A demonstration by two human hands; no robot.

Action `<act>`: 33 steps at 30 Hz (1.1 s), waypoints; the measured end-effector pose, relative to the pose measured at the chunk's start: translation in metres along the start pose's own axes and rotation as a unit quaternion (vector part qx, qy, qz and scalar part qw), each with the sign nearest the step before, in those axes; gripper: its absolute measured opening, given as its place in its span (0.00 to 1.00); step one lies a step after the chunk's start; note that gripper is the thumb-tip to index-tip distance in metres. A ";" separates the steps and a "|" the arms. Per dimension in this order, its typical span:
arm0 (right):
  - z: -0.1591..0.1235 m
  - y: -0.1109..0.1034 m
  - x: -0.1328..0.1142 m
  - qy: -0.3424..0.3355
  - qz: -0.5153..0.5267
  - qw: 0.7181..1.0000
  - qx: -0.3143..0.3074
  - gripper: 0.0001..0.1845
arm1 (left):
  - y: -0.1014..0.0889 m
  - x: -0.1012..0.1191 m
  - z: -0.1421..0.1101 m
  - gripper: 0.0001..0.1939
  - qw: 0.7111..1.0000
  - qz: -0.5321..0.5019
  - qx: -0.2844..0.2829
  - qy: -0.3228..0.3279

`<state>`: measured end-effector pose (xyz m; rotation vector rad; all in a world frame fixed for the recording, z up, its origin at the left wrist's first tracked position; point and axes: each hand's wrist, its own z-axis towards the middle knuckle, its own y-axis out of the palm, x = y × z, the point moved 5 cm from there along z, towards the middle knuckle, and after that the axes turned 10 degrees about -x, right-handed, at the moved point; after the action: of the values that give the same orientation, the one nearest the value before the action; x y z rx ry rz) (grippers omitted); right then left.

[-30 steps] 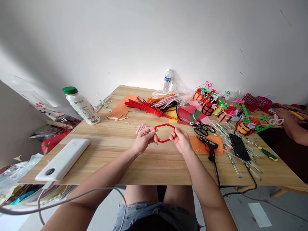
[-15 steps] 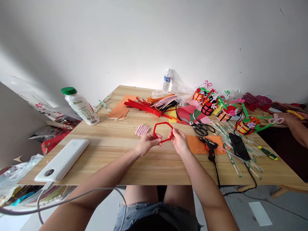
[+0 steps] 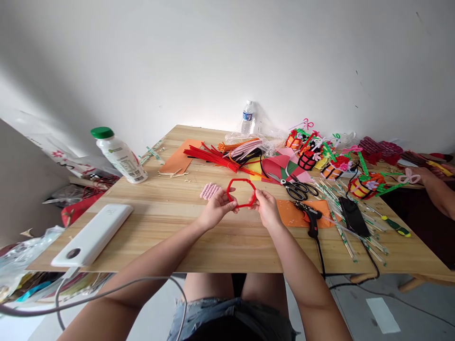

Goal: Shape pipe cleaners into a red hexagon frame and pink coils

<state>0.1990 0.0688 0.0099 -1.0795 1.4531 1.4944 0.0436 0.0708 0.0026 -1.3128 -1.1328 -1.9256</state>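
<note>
A red pipe cleaner bent into a many-sided ring (image 3: 241,180) is held up between my two hands over the table. My left hand (image 3: 217,208) pinches its lower left side between thumb and fingers. On the lower right side, my right hand (image 3: 266,206) grips it the same way. Just behind my left hand lies a small pink twisted pipe-cleaner piece (image 3: 210,191). Farther back are a bundle of red pipe cleaners (image 3: 213,158) and orange, pink and black ones beside it.
To my right lie a hot glue gun (image 3: 311,220) on orange felt, scissors (image 3: 298,190), glue sticks, a phone (image 3: 354,217) and a screwdriver (image 3: 397,226). Several small flower baskets (image 3: 366,186) stand behind. On the left are a white bottle (image 3: 122,158) and power bank (image 3: 93,235). Another person's arm (image 3: 437,192) reaches in at far right.
The red ring has turned slightly in my fingers, and my left hand has shifted a little along it. Both hands keep their grip; the things on the table stay put.
</note>
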 end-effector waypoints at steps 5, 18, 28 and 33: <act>-0.003 0.010 -0.006 -0.042 0.018 0.997 -0.068 0.19 | -0.002 0.006 -0.001 0.26 0.995 -0.100 0.012 0.003; -0.006 0.016 -0.005 -0.049 -0.042 0.994 -0.088 0.16 | 0.005 0.006 -0.003 0.20 0.997 -0.035 -0.041 0.050; -0.008 0.015 -0.004 -0.061 -0.049 0.995 -0.062 0.15 | 0.006 0.012 -0.005 0.17 0.996 -0.005 -0.065 0.054; -0.010 0.013 -0.008 -0.076 -0.068 0.994 -0.046 0.11 | -0.002 0.013 -0.004 0.15 0.996 -0.032 -0.038 0.075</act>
<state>0.1902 0.0588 0.0224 -1.0719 1.1922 1.5248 0.0355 0.0681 0.0129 -1.1613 -1.0478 -2.0943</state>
